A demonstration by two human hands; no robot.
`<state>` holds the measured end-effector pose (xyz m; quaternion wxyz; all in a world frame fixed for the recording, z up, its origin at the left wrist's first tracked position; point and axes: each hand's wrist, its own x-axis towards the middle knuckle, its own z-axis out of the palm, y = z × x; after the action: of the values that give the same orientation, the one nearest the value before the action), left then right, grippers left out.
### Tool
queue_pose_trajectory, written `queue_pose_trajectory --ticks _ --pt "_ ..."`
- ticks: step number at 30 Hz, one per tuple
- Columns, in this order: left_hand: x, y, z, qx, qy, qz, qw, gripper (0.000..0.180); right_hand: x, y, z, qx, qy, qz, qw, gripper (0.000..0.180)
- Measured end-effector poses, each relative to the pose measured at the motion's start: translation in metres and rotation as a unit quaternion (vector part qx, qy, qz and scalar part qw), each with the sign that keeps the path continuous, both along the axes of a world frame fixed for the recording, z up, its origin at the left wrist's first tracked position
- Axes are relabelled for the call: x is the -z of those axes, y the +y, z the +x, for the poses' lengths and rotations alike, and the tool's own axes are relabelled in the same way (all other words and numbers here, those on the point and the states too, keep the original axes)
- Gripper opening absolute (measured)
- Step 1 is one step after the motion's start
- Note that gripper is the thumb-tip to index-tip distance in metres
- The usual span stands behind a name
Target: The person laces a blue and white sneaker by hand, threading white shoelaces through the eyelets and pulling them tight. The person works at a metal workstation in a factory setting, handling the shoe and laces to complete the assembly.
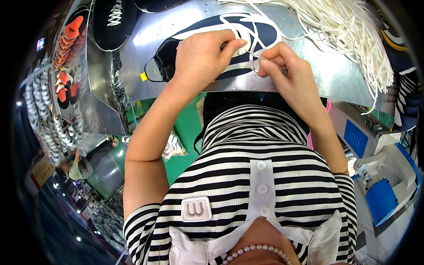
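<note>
A dark navy shoe upper (251,32) with white trim lies flat on the metal table, its grey-lined heel end to the left. A white shoelace (270,22) loops loosely over its eyelet area. My left hand (205,55) rests over the middle of the upper, thumb and forefinger closed on the lace. At the upper's near edge, my right hand (291,73) pinches a thin, wire-like piece that reaches toward the lace. I cannot make out whether this is a hook or a lace end. A yellow tag (143,77) sticks out at the heel.
A large heap of white laces (349,39) covers the table's right side, some strands hanging over the edge. Another black upper (112,24), laced in white, lies at the far left. Orange-and-black shoe parts (70,42) hang beyond the metal table (145,37). Blue-and-grey equipment (384,194) stands at right.
</note>
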<state>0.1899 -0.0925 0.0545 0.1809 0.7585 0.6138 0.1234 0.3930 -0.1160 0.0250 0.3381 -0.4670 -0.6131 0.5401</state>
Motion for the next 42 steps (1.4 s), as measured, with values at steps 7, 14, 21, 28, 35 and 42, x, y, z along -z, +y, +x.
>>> queue_pose_trajectory --ticks 7,14,21,28,35,42 --pt "-0.008 0.004 0.001 0.005 0.006 -0.045 0.999 0.026 0.002 0.008 -0.007 -0.014 -0.063 0.051 0.997 0.013" --pt "-0.003 -0.008 -0.003 0.142 -0.112 0.019 0.983 0.029 0.018 0.017 -0.033 0.011 -0.161 0.152 0.975 0.014" --pt "-0.007 -0.033 -0.016 0.122 0.005 0.131 0.984 0.023 -0.013 0.001 0.012 -0.078 -0.132 0.081 0.985 0.019" --pt "-0.011 -0.045 -0.024 0.151 -0.037 0.165 0.974 0.020 -0.005 0.039 0.025 0.032 0.196 -0.141 0.970 0.037" --pt "-0.019 -0.017 -0.046 -0.126 -0.207 -0.390 0.889 0.061 -0.002 0.026 -0.010 0.121 0.150 -0.042 0.980 0.052" --pt "-0.013 -0.005 -0.041 -0.095 -0.366 -0.430 0.820 0.024 -0.004 0.029 -0.011 0.112 0.056 -0.059 0.990 0.048"
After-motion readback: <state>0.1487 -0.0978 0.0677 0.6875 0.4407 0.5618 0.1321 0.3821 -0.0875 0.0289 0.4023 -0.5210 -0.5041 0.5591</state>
